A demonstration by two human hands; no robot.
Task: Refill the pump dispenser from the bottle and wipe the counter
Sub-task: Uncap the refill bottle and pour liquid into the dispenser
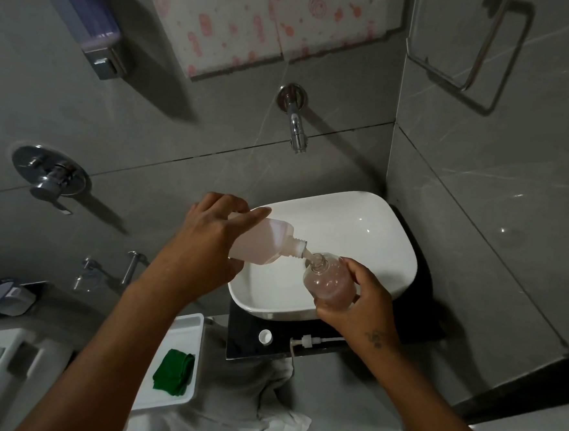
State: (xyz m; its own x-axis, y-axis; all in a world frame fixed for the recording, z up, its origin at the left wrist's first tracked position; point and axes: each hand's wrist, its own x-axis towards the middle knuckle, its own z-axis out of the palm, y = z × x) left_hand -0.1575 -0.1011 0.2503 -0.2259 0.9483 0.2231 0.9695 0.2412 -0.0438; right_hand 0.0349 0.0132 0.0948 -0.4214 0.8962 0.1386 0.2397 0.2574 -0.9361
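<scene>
Above one basin [359, 227], two hands grip: left hand [207, 240] one bottle [261, 244], right hand [361, 305] one dispenser [329, 279].

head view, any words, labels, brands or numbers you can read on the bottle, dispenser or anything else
None can be read.
Refill bottle in the left hand: no label shows.
Glass dispenser in the right hand: clear, no print.
Wall panel: pink pictures only, no legible words.
Mark on the right wrist: too small to read.
</scene>
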